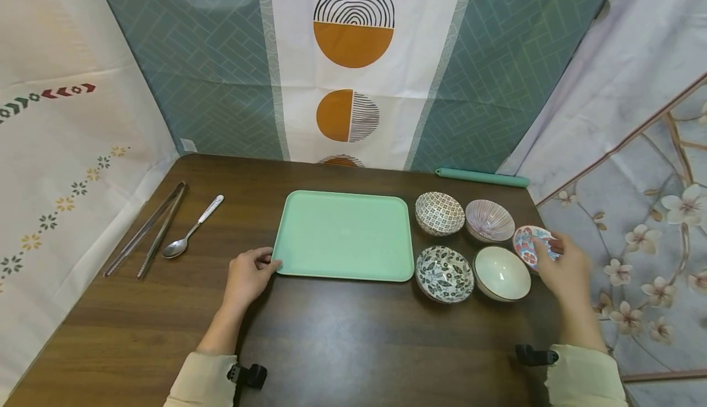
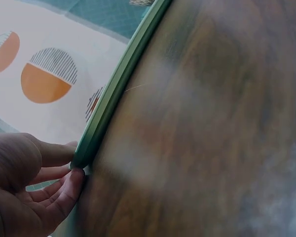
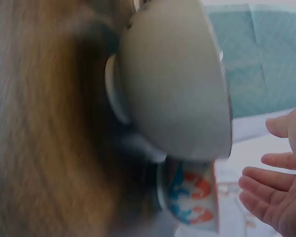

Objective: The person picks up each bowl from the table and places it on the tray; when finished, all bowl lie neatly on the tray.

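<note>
**Green tray (image 1: pixel 343 235) pinched by the left hand (image 1: pixel 250 275); nothing held by the right hand (image 1: pixel 567 269)**

The tray's near left corner is pinched between the thumb and fingers of the left hand, perhaps so that the tray is steadied. Nothing is gripped by the right hand: in the right wrist view its fingers are seen extended and apart, clear of the bowls. In the head view it is held over the red-and-blue patterned bowl (image 1: pixel 525 242), close to the tabletop (image 1: pixel 353 345)'s right edge, and the bowl is partly covered by it.

The tray is laid flat in the far half of the tabletop, roughly midway between the left and right edges. Just beside its right side, four more bowls are grouped: a lattice-patterned bowl (image 1: pixel 440 213) and a lavender-striped bowl (image 1: pixel 490 220) toward the far edge, a leaf-patterned bowl (image 1: pixel 444 274) and a cream bowl (image 1: pixel 502 274) on the near side. All five are set upright, seemingly so as to be within the right hand's reach.

Near the left edge, metal tongs (image 1: pixel 175 209) and a spoon (image 1: pixel 175 248) are laid, apparently kept out of the way. Along the far edge, toward its right corner, a green rod (image 1: pixel 482 177) is placed.
</note>
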`<move>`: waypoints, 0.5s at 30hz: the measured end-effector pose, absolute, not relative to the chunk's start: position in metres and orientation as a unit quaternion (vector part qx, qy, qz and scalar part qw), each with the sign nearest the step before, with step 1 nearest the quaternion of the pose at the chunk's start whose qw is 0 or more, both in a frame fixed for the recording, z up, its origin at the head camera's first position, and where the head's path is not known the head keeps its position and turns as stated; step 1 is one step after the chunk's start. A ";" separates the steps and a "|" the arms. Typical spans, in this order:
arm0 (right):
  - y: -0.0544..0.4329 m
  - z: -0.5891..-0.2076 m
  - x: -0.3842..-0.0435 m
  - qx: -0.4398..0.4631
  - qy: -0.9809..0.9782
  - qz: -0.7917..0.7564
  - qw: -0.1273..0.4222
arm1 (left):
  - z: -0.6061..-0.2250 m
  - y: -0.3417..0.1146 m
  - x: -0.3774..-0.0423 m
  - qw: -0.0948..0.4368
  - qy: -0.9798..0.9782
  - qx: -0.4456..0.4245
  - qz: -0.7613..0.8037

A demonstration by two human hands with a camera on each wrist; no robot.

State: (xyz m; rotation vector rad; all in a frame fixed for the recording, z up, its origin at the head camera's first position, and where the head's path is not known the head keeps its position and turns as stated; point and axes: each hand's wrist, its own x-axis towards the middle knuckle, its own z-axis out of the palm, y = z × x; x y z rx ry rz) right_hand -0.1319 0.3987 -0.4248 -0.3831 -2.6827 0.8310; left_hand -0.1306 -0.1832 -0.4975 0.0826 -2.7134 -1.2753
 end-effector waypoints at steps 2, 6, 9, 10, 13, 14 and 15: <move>0.404 -0.428 -0.130 -0.154 -0.936 0.280 0.148 | -0.497 -0.183 -0.130 0.071 -0.902 0.027 -0.425; 0.413 -0.437 -0.126 -0.180 -0.937 0.252 0.160 | -0.495 -0.182 -0.131 0.071 -0.904 0.030 -0.421; 0.417 -0.446 -0.122 -0.183 -0.936 0.231 0.193 | -0.495 -0.181 -0.131 0.071 -0.906 0.033 -0.417; 0.418 -0.449 -0.121 -0.183 -0.935 0.225 0.204 | -0.495 -0.181 -0.131 0.071 -0.905 0.032 -0.418; 0.419 -0.457 -0.120 -0.180 -0.934 0.205 0.232 | -0.495 -0.181 -0.131 0.069 -0.905 0.032 -0.419; 0.419 -0.460 -0.119 -0.181 -0.933 0.200 0.238 | -0.495 -0.181 -0.131 0.068 -0.905 0.031 -0.420; 0.419 -0.461 -0.118 -0.188 -0.932 0.199 0.238 | -0.495 -0.182 -0.131 0.068 -0.904 0.031 -0.421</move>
